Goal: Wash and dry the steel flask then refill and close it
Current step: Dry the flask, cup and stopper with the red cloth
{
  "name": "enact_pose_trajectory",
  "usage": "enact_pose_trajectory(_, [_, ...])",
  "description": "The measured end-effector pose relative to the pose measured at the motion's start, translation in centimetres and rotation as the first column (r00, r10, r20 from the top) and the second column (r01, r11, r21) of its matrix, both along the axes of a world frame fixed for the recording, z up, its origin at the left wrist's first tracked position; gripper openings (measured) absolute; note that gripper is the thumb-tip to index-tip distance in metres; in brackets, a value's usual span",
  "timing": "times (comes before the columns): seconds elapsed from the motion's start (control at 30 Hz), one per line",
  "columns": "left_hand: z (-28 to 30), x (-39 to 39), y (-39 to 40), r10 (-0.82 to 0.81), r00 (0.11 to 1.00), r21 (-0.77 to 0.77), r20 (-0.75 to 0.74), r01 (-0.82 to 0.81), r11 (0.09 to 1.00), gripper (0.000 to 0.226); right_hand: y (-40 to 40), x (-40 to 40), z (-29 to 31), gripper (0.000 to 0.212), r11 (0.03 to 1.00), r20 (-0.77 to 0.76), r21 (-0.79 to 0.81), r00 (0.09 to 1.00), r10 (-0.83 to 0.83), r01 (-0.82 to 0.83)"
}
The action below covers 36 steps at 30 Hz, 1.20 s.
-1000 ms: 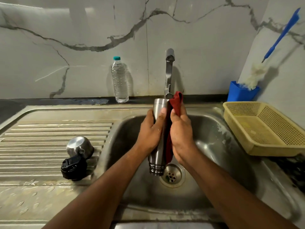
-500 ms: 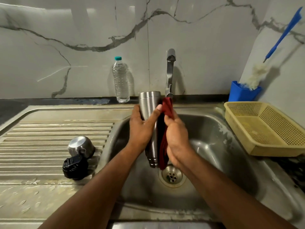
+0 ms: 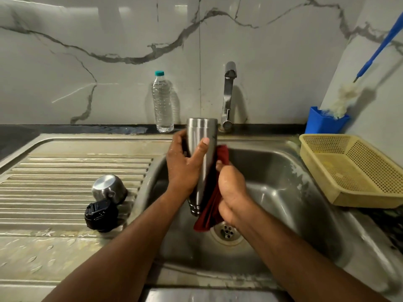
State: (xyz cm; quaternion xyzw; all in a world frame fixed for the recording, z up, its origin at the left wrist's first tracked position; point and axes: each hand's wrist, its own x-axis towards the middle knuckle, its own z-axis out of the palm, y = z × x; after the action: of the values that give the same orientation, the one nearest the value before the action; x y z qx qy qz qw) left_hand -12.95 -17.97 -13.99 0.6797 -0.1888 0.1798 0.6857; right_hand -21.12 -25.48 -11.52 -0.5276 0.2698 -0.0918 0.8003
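Head camera shows the steel flask (image 3: 201, 158) held upside down over the sink basin (image 3: 283, 192), its threaded mouth pointing to the drain (image 3: 226, 231). The left hand (image 3: 184, 166) grips the flask body, thumb across the front. The right hand (image 3: 231, 192) holds a dark red cloth (image 3: 212, 205) pressed against the flask's right side; its fingers are hidden behind, so I cannot tell how they curl. On the ribbed drainboard (image 3: 65, 182) lie the steel cup lid (image 3: 109, 188) and, just beside it, the black stopper (image 3: 101, 214). Near the wall stand a plastic water bottle (image 3: 163, 103) and the tap (image 3: 227, 94). A yellow basket (image 3: 353, 168) sits at the right.
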Motion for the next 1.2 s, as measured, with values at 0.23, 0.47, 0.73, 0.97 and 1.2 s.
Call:
enact_pose_trajectory(0.23, [-0.8, -0.5, -0.7, -0.071, 0.993, 0.181, 0.09, 0.054, 0.982, 0.056, -1.8, -0.2, 1.4, 0.026, 0.994, 0.243, 0.016, 0.964, -0.107, 0.107])
enact_pose_trajectory(0.47, [0.7, 0.4, 0.2, 0.082, 0.996, -0.095, -0.041, -0.086, 0.992, 0.042, 0.5, -0.5, -0.1, 0.027, 0.994, -0.061, -0.064, 0.995, 0.08, -0.083])
enact_pose_trajectory(0.73, [-0.4, -1.3, -1.5, 0.005, 0.995, 0.189, 0.104, -0.024, 0.982, 0.064, -1.2, -0.3, 1.4, 0.031, 0.995, 0.306, -0.008, 0.947, -0.096, 0.103])
enact_pose_trajectory(0.97, [1.2, -0.1, 0.6, 0.176, 0.984, -0.092, -0.008, -0.176, 0.98, 0.054, 0.6, -0.3, -0.2, 0.027, 0.989, 0.063, -0.127, 0.995, 0.079, -0.071])
enact_pose_trajectory(1.2, [-0.3, -0.5, -1.2, 0.007, 0.995, 0.047, -0.098, -0.002, 0.999, 0.048, -0.4, -0.4, 0.5, 0.032, 1.0, -0.007, -0.002, 1.0, -0.003, 0.003])
